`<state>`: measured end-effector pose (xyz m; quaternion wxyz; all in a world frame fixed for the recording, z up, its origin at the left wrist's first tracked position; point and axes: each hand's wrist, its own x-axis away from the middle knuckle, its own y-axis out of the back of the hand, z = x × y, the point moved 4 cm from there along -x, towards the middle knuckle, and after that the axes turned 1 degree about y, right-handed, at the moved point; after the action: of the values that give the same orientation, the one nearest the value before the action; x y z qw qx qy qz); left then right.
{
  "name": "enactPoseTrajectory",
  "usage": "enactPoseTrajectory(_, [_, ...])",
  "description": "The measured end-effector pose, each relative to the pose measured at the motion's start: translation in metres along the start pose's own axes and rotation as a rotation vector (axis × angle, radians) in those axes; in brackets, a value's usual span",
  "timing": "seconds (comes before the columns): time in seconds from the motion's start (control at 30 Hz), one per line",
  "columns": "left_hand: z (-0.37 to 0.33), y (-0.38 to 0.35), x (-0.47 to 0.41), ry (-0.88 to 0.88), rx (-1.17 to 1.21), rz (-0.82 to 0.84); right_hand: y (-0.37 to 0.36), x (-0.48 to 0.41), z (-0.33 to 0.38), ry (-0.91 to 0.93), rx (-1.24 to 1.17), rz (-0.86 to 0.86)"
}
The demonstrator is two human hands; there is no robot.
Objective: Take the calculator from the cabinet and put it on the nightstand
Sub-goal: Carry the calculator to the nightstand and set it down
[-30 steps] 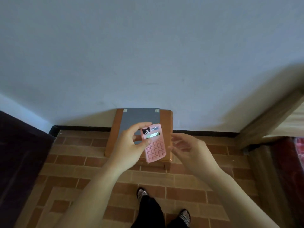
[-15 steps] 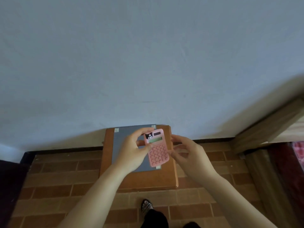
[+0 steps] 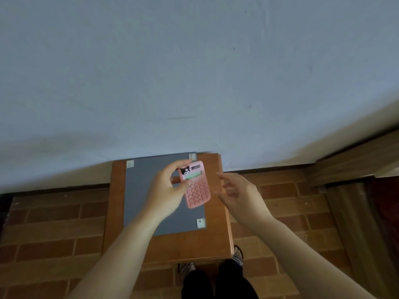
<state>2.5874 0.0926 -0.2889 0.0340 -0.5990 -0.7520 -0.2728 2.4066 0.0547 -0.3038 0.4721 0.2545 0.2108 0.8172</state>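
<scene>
A small pink calculator (image 3: 196, 186) with a black cartoon face at its top left is held in the air over the nightstand. My left hand (image 3: 166, 190) grips its left edge between thumb and fingers. My right hand (image 3: 237, 193) hovers just to the right of it, fingers spread, not touching it. The nightstand (image 3: 185, 244) is a low brown wooden table against the wall, with a grey sheet (image 3: 142, 190) taped on its top. The cabinet is not in view.
A pale blue wall (image 3: 194, 72) rises right behind the nightstand. Brick-patterned floor (image 3: 54, 223) lies on both sides. A wooden bed frame (image 3: 356, 160) stands at the right. My legs and patterned shoes (image 3: 237, 255) are at the nightstand's near edge.
The view has closed in on the nightstand, which now lies under my hands. My right hand has let go of the calculator's right side and opened away from it.
</scene>
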Motion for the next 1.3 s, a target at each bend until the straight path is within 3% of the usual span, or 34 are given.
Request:
enactPoseTrajectory(0.27, [0.097, -0.067, -0.071, 0.096, 0.016, -0.012, -0.051, -0.037, -0.092, -0.039, 0.032, 0.041])
enactPoseTrajectory(0.67, [0.169, -0.128, -0.136, -0.006, -0.126, 0.06, -0.084, -0.07, -0.188, -0.046, 0.063, 0.021])
enactPoseTrajectory(0.87, [0.185, -0.127, -0.153, -0.147, -0.339, 0.063, -0.102, -0.082, -0.203, -0.048, 0.049, 0.032])
enactPoseTrajectory(1.13, [0.193, -0.119, -0.136, -0.283, -0.752, 0.195, -0.125, -0.093, -0.197, 0.083, 0.276, 0.146])
enactPoseTrajectory(1.3, [0.21, -0.117, -0.128, -0.246, -0.946, 0.262, -0.137, -0.097, -0.197, 0.125, 0.374, 0.256])
